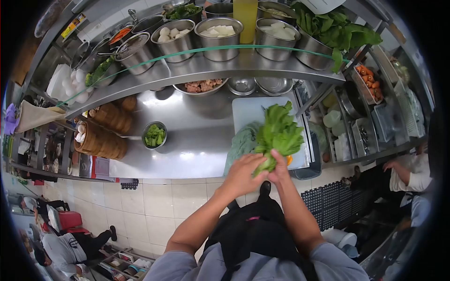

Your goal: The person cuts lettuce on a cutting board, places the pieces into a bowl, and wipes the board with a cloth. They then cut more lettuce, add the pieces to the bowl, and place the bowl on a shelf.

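Observation:
Both of my hands hold a leafy green lettuce (280,129) by its stem end, over the front edge of a white cutting board (243,110). My left hand (246,173) wraps round the base from the left, and my right hand (280,168) grips it from the right. A green cloth (243,140) lies just left of the leaves, partly on the board. Something orange (289,159) shows beside my right hand. Farther left on the steel counter (192,145) stands a metal bowl of cut greens (154,135).
Bamboo steamers (101,145) stand at the counter's left. A bowl of meat (201,86) sits under the raised shelf (197,72), which bears several metal pots (219,40). Other people are at the lower left (63,248) and at the right (408,178).

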Tool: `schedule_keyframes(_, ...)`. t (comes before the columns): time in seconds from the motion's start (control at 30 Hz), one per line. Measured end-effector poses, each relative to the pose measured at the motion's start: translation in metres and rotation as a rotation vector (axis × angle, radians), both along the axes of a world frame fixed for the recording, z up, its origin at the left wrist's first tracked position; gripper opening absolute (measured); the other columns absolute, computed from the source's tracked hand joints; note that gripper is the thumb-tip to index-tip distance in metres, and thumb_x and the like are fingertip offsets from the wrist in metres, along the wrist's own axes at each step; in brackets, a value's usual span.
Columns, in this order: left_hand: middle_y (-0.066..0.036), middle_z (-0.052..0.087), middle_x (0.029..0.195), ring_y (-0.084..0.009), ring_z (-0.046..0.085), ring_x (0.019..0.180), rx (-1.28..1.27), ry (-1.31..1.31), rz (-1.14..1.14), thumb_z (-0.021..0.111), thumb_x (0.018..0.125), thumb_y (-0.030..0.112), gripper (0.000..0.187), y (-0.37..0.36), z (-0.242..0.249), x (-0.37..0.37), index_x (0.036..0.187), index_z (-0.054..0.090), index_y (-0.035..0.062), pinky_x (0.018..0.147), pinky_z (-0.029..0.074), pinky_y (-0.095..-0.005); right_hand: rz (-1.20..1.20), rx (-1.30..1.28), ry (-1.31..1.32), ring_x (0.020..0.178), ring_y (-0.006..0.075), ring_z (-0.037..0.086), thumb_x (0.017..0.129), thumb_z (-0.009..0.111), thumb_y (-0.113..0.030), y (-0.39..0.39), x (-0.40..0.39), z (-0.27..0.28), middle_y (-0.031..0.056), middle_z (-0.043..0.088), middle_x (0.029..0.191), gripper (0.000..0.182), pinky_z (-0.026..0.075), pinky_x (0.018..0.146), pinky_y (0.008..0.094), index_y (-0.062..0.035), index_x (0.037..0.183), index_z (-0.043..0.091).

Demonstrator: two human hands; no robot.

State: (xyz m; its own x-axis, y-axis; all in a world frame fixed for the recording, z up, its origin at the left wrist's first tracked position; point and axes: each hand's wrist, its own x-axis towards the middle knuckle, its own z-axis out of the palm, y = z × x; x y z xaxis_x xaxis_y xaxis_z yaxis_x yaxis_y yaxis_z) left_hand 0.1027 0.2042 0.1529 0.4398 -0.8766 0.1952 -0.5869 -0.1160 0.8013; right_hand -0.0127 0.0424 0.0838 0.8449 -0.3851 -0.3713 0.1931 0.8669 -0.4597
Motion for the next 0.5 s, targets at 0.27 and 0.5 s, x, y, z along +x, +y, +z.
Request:
schedule_keyframes(0.27, -0.019, 0.071, 0.119, -0.0421, 0.067, 0.109, 0.049, -0.283, 0.375, 0.068, 0.089, 0.012, 0.032, -0.034, -0.168, 0.058, 0.121, 0.070, 0.0056, 0.096, 0.052, -0.0508, -0.136, -0.128, 0.171, 0.093, 0.0264, 0.068, 0.090, 0.077, -0.028, -0.058, -0.088, -0.011, 0.0116, 0.069, 0.108, 0.043, 0.061, 0.081, 0.0479, -0.0029, 0.123, 0.065)
schedule_keyframes(0.5, -0.021, 0.067, 0.117, -0.0397, 0.064, 0.109, -0.056, 0.017, 0.793, 0.054, 0.087, -0.002, 0.032, 0.037, -0.123, 0.166, 0.117, 0.066, -0.0008, 0.095, 0.052, -0.0439, -0.176, -0.329, 0.350, 0.086, 0.0245, 0.070, 0.089, 0.076, -0.027, -0.050, -0.134, 0.004, 0.0109, 0.067, 0.109, 0.055, 0.064, 0.073, 0.0446, -0.0029, 0.133, 0.056)
